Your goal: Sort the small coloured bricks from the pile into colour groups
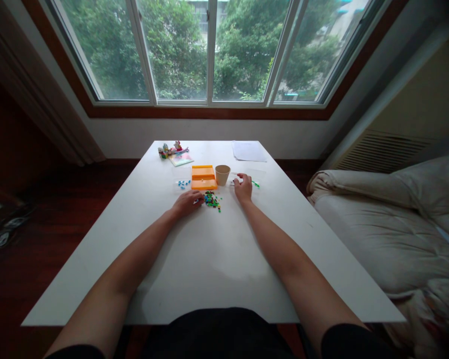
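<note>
A pile of small toy bricks (pixel 211 199), mostly green with some blue, dark red and yellow, lies loose on the white table. My left hand (pixel 189 202) rests at the pile's left side, fingers curled together; bits of blue show by the fingertips, but what they grip is too small to make out. Over a clear shallow tray (pixel 261 174) is my right hand (pixel 243 189), its fingers bent in toward the thumb; anything in them is hidden. Green bricks (pixel 255 184) lie in that tray, just right of the hand.
Between the hands stand an open orange box (pixel 203 170) and a brown paper cup (pixel 222 175). Left of the box, a clear tray (pixel 176 173) holds blue bricks (pixel 183 184). Farther back are small colourful figures (pixel 165 151), a card (pixel 181 158) and white papers (pixel 249 151).
</note>
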A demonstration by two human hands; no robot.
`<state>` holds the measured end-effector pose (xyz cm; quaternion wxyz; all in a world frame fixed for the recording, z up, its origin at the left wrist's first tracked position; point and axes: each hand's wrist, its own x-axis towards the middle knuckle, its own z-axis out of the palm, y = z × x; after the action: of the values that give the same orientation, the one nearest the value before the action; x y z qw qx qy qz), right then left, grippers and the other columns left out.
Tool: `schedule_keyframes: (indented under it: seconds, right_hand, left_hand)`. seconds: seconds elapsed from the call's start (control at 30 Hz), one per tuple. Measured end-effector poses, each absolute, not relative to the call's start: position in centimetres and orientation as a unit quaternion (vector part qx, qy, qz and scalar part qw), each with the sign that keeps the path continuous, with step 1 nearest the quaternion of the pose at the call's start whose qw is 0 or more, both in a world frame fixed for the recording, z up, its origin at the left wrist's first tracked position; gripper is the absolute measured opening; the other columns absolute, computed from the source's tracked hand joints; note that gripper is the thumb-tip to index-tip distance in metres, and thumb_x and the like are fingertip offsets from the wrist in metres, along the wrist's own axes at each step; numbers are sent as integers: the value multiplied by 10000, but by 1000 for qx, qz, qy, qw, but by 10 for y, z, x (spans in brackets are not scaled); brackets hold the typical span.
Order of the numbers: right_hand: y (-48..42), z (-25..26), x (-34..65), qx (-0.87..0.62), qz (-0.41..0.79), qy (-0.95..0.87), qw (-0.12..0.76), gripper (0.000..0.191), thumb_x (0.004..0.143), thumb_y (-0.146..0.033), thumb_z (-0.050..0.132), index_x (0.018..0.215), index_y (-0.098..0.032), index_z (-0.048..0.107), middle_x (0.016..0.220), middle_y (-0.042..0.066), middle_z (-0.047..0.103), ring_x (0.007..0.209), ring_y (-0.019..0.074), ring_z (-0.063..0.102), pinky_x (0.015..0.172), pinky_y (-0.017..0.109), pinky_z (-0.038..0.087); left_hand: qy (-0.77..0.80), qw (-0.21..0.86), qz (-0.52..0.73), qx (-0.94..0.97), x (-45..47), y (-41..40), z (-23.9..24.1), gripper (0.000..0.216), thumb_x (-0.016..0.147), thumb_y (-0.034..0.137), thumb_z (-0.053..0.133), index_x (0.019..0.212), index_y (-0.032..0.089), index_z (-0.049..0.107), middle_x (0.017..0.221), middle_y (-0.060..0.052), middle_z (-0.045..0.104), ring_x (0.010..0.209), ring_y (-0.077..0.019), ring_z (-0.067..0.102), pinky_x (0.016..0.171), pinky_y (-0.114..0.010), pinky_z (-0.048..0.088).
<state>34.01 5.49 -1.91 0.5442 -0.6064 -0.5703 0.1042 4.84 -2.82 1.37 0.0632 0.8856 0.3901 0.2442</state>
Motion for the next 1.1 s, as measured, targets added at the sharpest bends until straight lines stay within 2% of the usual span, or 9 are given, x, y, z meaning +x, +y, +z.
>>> schedule_keyframes:
  seconds: [0.23, 1.1]
  right_hand:
    - [54, -20, 340, -600, 101, -581, 541, 319, 865, -306, 524, 1118, -170, 662, 1135, 113, 608, 700, 168, 529, 881, 387, 491]
    - [51, -17, 336, -597, 124, -602, 515, 276, 868, -284, 521, 1052, -171, 693, 1074, 98, 652, 725, 177, 551, 855, 361, 496]
  left_hand:
    - [406, 77, 270, 870, 47, -26, 9, 152, 945, 238, 541, 942, 208, 690, 872, -37, 699, 763, -163, 603, 732, -277, 459]
    - [429, 103, 291, 849, 45, -26, 9, 170, 942, 258, 542, 923, 204, 702, 867, -35, 697, 708, -146, 579, 711, -261, 464]
